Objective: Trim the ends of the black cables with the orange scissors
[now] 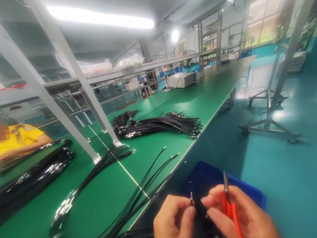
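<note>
Between thumb and forefinger, my left hand point(174, 224) pinches the end of a black cable, whose small metal tip point(191, 197) points up. Close beside it on the right, my right hand point(244, 213) is closed around a pair of scissors or snips with orange handles point(237, 226). Their metal blades point(226, 184) stick up past the fingers. The right thumb and forefinger are near the cable tip, slightly apart from it. A bundle of black cables point(125, 215) runs from the table toward my left hand, its lower part hidden and blurred.
A green table point(141, 165) stretches away, carrying another cable bundle point(159, 126) and a white box point(181, 80). A blue bin point(256, 194) sits below my hands. Grey shelf posts point(91, 105) rise from the table. Across it, a person in yellow point(29, 134) sits by more cables point(30, 178). A wheeled stand point(269, 122) is right.
</note>
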A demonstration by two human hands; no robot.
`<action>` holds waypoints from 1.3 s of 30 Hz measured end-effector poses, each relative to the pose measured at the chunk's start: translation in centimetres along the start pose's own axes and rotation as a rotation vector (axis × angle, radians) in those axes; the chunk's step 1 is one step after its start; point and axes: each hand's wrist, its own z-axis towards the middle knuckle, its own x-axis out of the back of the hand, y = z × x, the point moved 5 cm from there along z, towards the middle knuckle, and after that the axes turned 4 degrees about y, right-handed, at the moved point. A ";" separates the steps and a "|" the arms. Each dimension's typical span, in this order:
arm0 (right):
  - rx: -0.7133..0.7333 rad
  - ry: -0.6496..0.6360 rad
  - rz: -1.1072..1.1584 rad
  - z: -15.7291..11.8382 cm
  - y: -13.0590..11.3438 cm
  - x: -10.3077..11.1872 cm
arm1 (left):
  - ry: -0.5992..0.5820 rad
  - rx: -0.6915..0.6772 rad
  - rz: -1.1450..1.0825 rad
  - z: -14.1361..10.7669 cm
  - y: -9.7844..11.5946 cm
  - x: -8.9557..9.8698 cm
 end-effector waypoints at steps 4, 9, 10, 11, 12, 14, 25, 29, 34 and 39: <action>0.086 0.094 0.097 0.4 -1.3 -0.9 | -0.094 0.021 -0.014 -0.3 0.1 -0.2; 0.107 0.106 0.005 0.7 -1.4 -1.9 | 0.046 -0.035 0.045 -1.0 0.4 -0.5; 0.104 0.121 -0.012 0.7 -1.2 -2.0 | 0.070 -0.041 0.045 -1.1 0.5 -0.6; 0.097 0.134 -0.021 0.7 -1.0 -2.0 | 0.080 -0.045 0.041 -1.2 0.5 -0.7; 0.089 0.141 -0.025 0.6 -0.8 -2.0 | 0.086 -0.042 0.033 -1.2 0.5 -0.8; 0.078 0.129 -0.028 0.3 -0.4 -2.1 | 0.089 -0.016 0.012 -1.2 0.4 -0.9; -0.059 -0.005 0.212 -0.2 1.0 -2.0 | 0.027 0.224 -0.253 -0.8 -0.5 -0.6; -0.079 0.017 0.182 -0.1 0.9 -1.5 | -0.029 0.353 -0.459 -1.0 -1.0 -1.1; -0.123 -0.067 0.122 0.2 0.1 -1.4 | 0.052 0.266 -0.278 -0.8 -0.4 -0.6; -0.142 -0.208 0.139 0.7 -0.6 -0.6 | 0.001 0.217 -0.201 -0.2 -0.2 -0.2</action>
